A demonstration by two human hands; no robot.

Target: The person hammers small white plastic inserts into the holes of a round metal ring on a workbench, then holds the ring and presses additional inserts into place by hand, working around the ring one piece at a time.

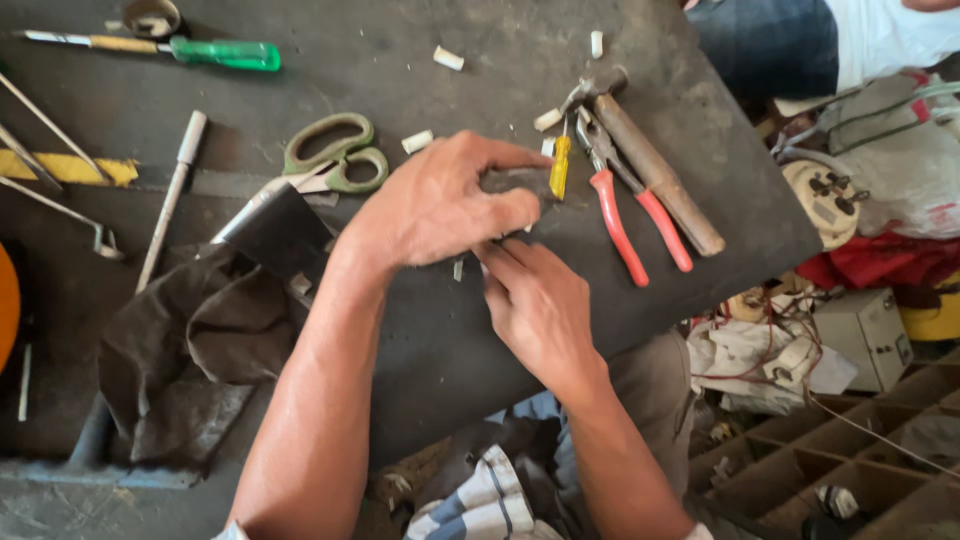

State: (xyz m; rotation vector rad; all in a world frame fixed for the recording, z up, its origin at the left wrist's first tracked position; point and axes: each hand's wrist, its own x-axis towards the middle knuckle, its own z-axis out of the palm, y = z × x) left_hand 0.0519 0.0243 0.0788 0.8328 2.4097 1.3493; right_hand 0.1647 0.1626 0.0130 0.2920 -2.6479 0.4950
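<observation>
Dark, scuffed metal workbench filling most of the view, lit evenly by soft daylight. Along its far left edge, a worn strip of yellow paint. At the near left, a crumpled dark brown rag draped over the bench edge, with grey concrete floor beneath. To the right of the bench, a cluttered heap: white plastic bags, red cloth, a small off-white box, tangled wires. At the near right corner, a brown wooden crate with square compartments. No walls or windows visible.
</observation>
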